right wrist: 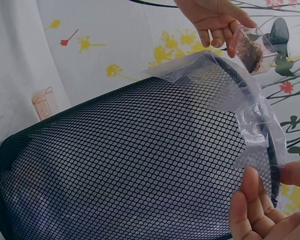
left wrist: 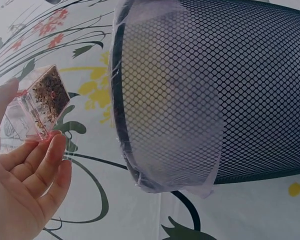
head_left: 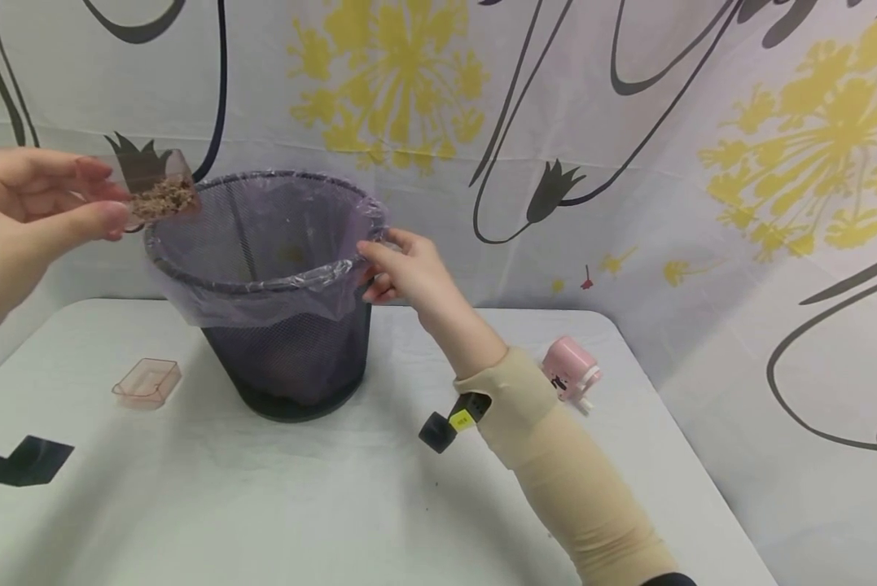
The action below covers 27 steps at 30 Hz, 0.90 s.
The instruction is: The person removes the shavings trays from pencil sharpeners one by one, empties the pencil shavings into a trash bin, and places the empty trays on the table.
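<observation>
My left hand (head_left: 38, 203) pinches a small clear plastic box (left wrist: 22, 120) between thumb and fingers, just beyond the left rim of a black mesh wastebasket (head_left: 291, 358). Brown shavings (head_left: 164, 198) lie heaped in the box's outer end. A thin, pale purple bag (head_left: 277, 303) lines the basket and folds down over its rim. At the rim's right side, my right hand (head_left: 416, 268) grips the edge, with the thumb (right wrist: 296, 173) and the fingers (right wrist: 250, 185) on either side of the lined rim.
A second clear pinkish tray (head_left: 148, 382) lies on the white table (head_left: 284, 496) left of the basket. To the right, past my right forearm, a pink crank pencil sharpener (head_left: 570, 368) rests on its side. A flower-patterned cloth (head_left: 614, 122) hangs behind the table.
</observation>
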Each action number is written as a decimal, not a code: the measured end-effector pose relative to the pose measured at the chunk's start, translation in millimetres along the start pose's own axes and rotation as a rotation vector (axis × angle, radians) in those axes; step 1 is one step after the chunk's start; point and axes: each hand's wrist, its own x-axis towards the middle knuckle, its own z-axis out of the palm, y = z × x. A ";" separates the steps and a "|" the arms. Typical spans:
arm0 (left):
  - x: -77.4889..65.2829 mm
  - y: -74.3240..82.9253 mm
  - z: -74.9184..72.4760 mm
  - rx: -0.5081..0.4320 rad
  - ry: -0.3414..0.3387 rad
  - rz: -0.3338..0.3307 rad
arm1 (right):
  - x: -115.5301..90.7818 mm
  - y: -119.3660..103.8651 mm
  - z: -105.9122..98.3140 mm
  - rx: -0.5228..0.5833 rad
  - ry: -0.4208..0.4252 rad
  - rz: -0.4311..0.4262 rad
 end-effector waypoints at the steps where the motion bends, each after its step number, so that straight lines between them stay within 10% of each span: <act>1: 1.8 -1.6 -0.3 0.009 -0.001 0.004 | 0.2 -0.2 0.0 -0.003 -0.003 0.004; 27: 17.7 21.4 9.3 0.406 0.001 -0.061 | -0.5 -7.2 5.5 0.013 -0.022 0.029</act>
